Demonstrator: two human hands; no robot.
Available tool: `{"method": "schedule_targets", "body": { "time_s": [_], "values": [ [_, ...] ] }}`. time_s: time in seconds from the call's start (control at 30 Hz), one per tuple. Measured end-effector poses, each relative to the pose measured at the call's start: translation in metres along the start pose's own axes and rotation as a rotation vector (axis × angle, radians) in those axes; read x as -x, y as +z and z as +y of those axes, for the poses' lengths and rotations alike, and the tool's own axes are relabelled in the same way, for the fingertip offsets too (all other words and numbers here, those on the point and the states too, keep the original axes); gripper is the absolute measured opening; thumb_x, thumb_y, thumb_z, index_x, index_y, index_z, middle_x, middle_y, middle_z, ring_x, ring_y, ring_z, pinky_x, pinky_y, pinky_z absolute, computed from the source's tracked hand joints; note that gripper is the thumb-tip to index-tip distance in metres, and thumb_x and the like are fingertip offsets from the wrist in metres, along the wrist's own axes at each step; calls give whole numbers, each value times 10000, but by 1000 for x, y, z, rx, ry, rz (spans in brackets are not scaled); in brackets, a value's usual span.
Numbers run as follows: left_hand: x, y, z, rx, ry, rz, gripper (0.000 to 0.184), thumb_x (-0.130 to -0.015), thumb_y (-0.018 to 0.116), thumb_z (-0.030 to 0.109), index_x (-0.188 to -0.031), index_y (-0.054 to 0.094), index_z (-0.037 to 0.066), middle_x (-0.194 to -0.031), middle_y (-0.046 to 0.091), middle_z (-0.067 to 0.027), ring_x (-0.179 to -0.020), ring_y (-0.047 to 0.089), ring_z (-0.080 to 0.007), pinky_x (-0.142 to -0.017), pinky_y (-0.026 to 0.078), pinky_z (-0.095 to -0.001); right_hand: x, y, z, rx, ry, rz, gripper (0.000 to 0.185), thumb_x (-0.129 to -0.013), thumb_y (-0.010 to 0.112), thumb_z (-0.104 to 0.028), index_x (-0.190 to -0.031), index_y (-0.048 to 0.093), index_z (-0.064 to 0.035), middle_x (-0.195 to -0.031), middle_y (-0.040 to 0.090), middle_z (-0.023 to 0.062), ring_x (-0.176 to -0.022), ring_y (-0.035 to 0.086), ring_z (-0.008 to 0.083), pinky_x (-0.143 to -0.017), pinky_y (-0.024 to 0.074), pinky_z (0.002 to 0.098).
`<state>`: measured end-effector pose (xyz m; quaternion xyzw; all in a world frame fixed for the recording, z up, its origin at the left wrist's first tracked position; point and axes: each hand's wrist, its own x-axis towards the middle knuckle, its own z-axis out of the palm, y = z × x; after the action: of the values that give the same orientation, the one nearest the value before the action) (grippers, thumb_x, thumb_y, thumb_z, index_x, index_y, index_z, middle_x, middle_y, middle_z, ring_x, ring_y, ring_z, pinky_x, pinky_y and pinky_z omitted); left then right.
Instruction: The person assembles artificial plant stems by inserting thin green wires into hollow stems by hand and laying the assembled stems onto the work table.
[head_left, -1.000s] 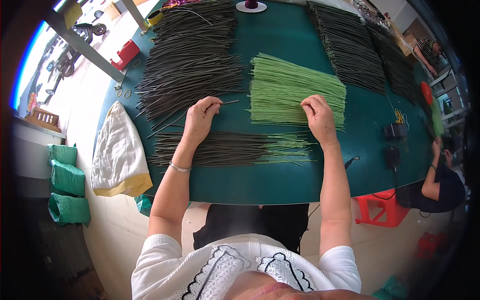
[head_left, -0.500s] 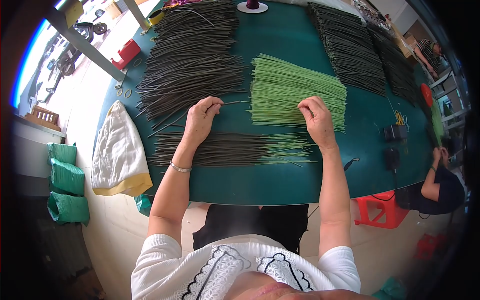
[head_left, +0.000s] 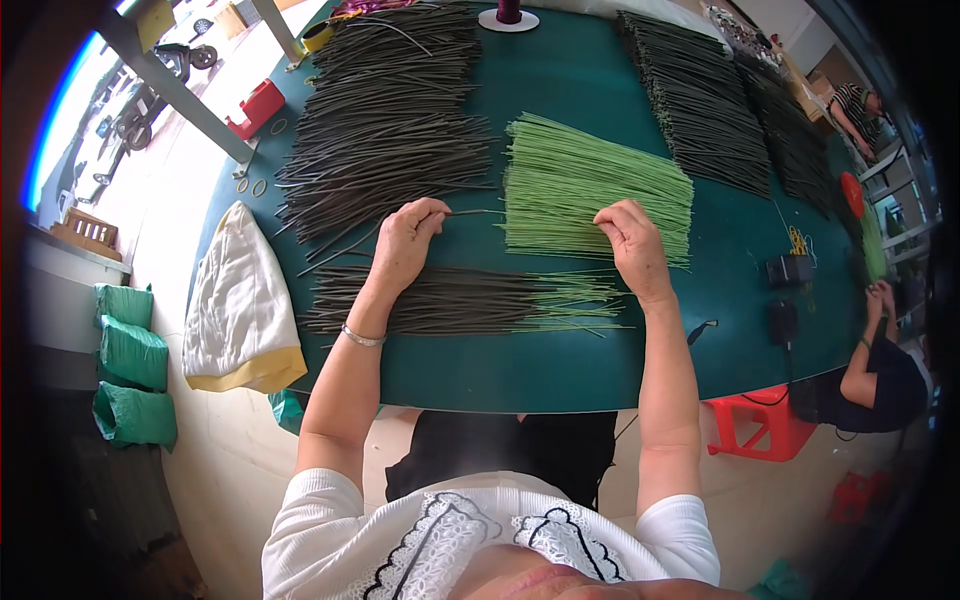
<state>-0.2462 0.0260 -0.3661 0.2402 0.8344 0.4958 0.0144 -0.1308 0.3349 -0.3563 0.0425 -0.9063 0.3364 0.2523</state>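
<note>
My left hand (head_left: 408, 240) is closed in a pinch on a thin dark tube (head_left: 465, 212) that points right. A fine strand leads from the tube's end toward the green wires. My right hand (head_left: 632, 245) is pinched over the pile of green wires (head_left: 590, 180), seemingly on one thin green wire that blends into the pile. Just below the hands lies a row of dark tubes with green wires sticking out at their right ends (head_left: 430, 300). A large heap of loose dark tubes (head_left: 385, 150) spreads beyond my left hand.
On the green table (head_left: 550, 60) are more dark bundles (head_left: 700, 110), a spool (head_left: 508, 17), a white cloth cover (head_left: 240, 310), a red tape dispenser (head_left: 258, 105) and a black box (head_left: 790, 268). A red stool (head_left: 765, 425) and a co-worker's hands (head_left: 878, 297) are at right.
Both hands stay almost in place, still pinched. The tube in my left hand sits slightly lower in view, and the whole view has shifted slightly.
</note>
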Motion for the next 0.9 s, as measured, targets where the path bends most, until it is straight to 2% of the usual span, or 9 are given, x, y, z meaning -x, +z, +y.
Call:
{"method": "schedule_targets", "body": {
  "time_s": [0.47, 0.53, 0.87, 0.9],
  "values": [
    [0, 1, -3, 8, 11, -10, 127, -983, 581, 71, -1017, 677, -4, -773, 584, -19, -737, 531, -110, -699, 447, -262, -1, 0, 0, -20, 1, 7, 32, -918, 651, -53, -935, 642, -28, -888, 642, 75, -870, 611, 276, -748, 508, 377],
    [0, 0, -2, -7, 2, -14, 123, -966, 607, 66, -1033, 682, -5, -808, 629, -82, -730, 582, -179, -721, 489, -315, -1, -1, -1, -21, 0, 9, 32, -918, 651, -53, -935, 641, -28, -887, 640, 74, -869, 610, 274, -748, 508, 377],
    [0, 1, -2, -14, -13, -10, 117, -965, 608, 65, -1021, 686, -4, -811, 635, -81, -735, 587, -178, -718, 490, -318, -1, -1, -1, -5, -18, 10, 22, -919, 649, -49, -930, 640, -33, -874, 623, 67, -858, 599, 265, -732, 508, 373],
    [0, 2, -3, -15, 13, 0, 113, -965, 606, 61, -1009, 688, -4, -796, 621, -64, -730, 567, -153, -701, 474, -294, -1, -1, -2, -6, -17, 10, 22, -919, 649, -49, -930, 640, -33, -874, 623, 67, -858, 599, 265, -732, 508, 373]
  ]
}}
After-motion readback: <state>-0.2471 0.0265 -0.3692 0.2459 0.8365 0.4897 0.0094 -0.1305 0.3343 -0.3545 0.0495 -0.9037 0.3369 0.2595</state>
